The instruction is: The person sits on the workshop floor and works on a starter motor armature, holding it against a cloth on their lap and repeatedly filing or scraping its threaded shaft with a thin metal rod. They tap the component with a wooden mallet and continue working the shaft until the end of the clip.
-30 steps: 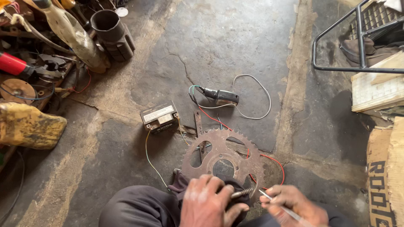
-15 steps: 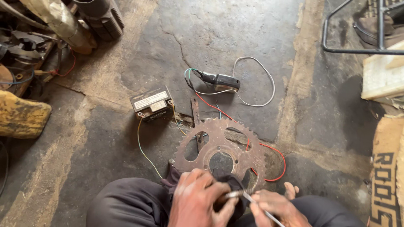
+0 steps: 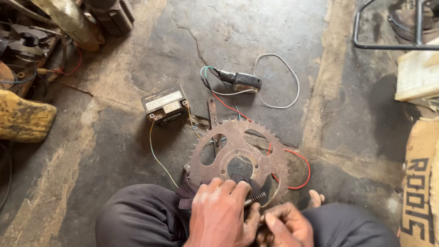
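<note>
A rusty toothed sprocket [image 3: 238,153] lies on the concrete floor in front of my knees. My left hand [image 3: 222,215] presses a dark cloth [image 3: 190,192] against its near edge and grips a small threaded metal bolt [image 3: 255,198]. Just right of it, my right hand [image 3: 286,226] closes its fingers on the lower end of the same bolt. Red, green and yellow wires [image 3: 297,158] run under and around the sprocket.
A small black battery [image 3: 164,106] sits left of the sprocket, wired up. A black electrical unit [image 3: 241,81] with a white cable lies beyond. Scrap parts [image 3: 32,50] and a yellow piece [image 3: 23,119] crowd the left; a metal frame [image 3: 388,45], a board and a sack stand right.
The view has tilted down and nearer to the floor. My hands have come closer together on the bolt at the sprocket's near edge.
</note>
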The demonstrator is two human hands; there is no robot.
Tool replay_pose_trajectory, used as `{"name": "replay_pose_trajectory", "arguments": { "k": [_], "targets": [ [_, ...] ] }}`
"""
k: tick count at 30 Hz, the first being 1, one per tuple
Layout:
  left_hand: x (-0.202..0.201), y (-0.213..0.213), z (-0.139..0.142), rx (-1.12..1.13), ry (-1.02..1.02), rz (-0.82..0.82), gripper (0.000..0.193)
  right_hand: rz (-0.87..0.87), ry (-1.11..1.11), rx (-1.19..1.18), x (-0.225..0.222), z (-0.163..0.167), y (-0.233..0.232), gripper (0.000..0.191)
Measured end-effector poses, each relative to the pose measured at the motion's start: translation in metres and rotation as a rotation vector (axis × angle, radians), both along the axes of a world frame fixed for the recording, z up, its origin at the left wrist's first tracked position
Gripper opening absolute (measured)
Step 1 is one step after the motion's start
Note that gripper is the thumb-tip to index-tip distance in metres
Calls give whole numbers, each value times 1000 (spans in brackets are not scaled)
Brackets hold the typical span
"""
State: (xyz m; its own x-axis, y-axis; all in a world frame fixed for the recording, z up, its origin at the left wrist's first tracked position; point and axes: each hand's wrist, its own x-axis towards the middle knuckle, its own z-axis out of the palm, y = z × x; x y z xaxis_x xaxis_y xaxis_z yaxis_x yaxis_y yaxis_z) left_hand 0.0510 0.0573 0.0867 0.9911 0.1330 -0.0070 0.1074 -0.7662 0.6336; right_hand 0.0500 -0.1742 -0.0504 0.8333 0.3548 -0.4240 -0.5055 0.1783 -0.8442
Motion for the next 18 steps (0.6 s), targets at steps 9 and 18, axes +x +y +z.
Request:
{"name": "replay_pose_trajectory", "arguments": {
  "k": [9, 18],
  "targets": [
    [7, 2, 15, 27, -61, -57, 21, 226, -104, 72, -29, -1, -15, 12],
    [-11, -39, -2, -143, -554, -420, 30, 228, -105, 72, -56, 15, -39, 13]
  ]
}}
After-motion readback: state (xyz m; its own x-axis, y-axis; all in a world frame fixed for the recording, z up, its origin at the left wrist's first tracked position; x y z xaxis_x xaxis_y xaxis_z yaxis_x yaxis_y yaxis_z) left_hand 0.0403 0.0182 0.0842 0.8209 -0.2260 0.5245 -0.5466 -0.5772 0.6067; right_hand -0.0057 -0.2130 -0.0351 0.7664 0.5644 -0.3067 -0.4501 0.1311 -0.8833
